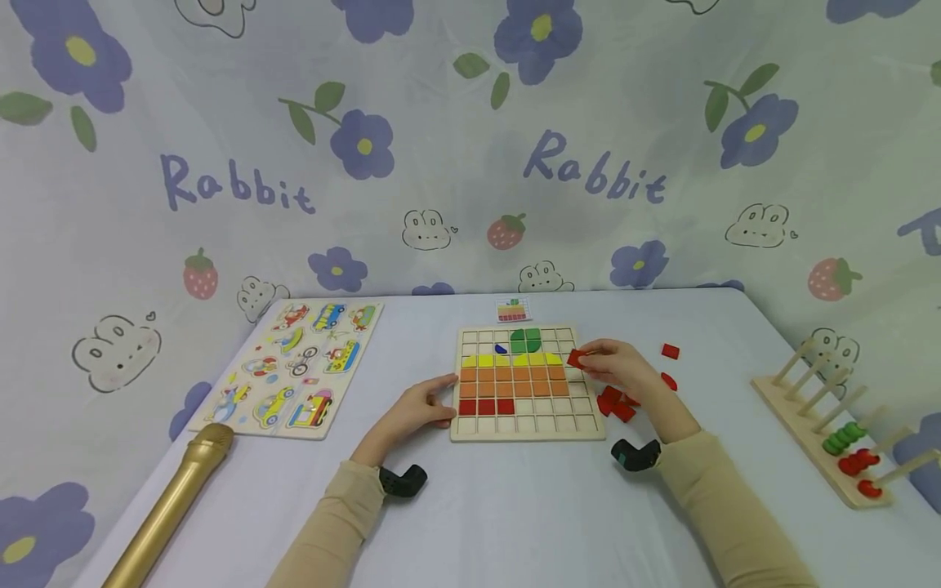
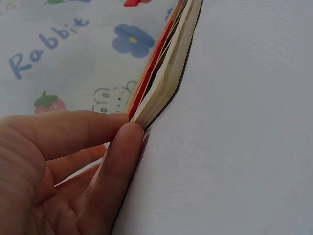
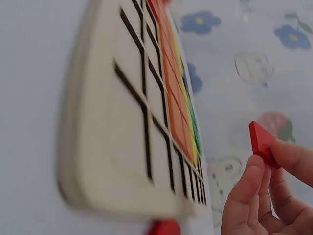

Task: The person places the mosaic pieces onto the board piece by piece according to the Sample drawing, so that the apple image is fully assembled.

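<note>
A wooden grid board (image 1: 525, 430) lies flat in the middle of the table, with green, yellow, orange and red tiles filling its upper rows. My left hand (image 1: 441, 402) rests at the board's left edge. In the left wrist view, the left hand (image 2: 131, 123) touches the board's corner (image 2: 168, 73) with straight fingers. My right hand (image 1: 590, 360) hovers over the board's right side and pinches a red tile (image 1: 577, 358). The right wrist view shows that red tile (image 3: 260, 141) between thumb and fingertips, off the board (image 3: 122, 122).
Loose red tiles (image 1: 616, 405) lie right of the board, with two more red pieces (image 1: 670, 351) further out. A vehicle puzzle board (image 1: 301, 371) and a gold microphone (image 1: 172, 498) lie at the left. A wooden peg rack with beads (image 1: 834, 437) stands at the right. A small pattern card (image 1: 512, 309) lies behind the board.
</note>
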Available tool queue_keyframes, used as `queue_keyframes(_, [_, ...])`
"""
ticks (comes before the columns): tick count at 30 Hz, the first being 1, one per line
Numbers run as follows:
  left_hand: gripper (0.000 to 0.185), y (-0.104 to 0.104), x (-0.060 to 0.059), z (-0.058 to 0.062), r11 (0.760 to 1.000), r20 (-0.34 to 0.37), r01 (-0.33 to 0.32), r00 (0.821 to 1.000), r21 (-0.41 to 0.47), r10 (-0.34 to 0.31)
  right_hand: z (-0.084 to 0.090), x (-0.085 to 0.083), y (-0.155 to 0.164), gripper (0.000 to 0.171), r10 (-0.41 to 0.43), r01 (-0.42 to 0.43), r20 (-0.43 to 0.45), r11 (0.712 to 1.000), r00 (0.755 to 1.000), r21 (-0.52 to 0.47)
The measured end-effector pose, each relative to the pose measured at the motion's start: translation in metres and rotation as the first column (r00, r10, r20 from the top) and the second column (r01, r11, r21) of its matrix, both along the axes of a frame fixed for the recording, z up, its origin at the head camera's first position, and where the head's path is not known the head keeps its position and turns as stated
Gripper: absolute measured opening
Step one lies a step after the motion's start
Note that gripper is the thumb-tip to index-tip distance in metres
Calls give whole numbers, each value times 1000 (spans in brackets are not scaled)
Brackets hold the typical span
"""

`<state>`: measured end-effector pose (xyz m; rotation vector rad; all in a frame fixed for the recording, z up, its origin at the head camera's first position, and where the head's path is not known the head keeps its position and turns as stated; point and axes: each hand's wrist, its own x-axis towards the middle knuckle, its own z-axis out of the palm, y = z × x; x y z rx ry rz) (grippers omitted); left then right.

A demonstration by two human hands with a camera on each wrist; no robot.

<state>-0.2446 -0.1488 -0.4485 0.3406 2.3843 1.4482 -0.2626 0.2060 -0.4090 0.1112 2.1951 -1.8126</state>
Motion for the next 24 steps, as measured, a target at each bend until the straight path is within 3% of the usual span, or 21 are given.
queue_keyframes(2, [64, 2, 4, 7, 1000, 3, 5, 1000, 2, -5, -4, 2, -13, 37, 41, -41, -5, 999, 999, 12])
queue_keyframes(7, [64, 2, 2, 4, 1000, 1, 4, 1000, -9, -4, -13, 8, -47, 27, 130, -124, -47, 986, 990, 114])
queue_keyframes(9, [64, 1, -2, -2, 1000, -3, 1, 1000, -12, -1, -15, 10, -57, 23, 165, -152, -64, 973, 984, 172])
queue_keyframes(19, [62, 5, 13, 26, 999, 5, 31, 1000, -11, -31, -21, 15, -79, 9, 246, -133, -183, 869, 952, 476])
queue_keyframes(24, [63, 2, 4, 10, 1000, -2, 11, 1000, -16, -11, -21, 17, -84, 10, 253, -115, -211, 854, 944, 508])
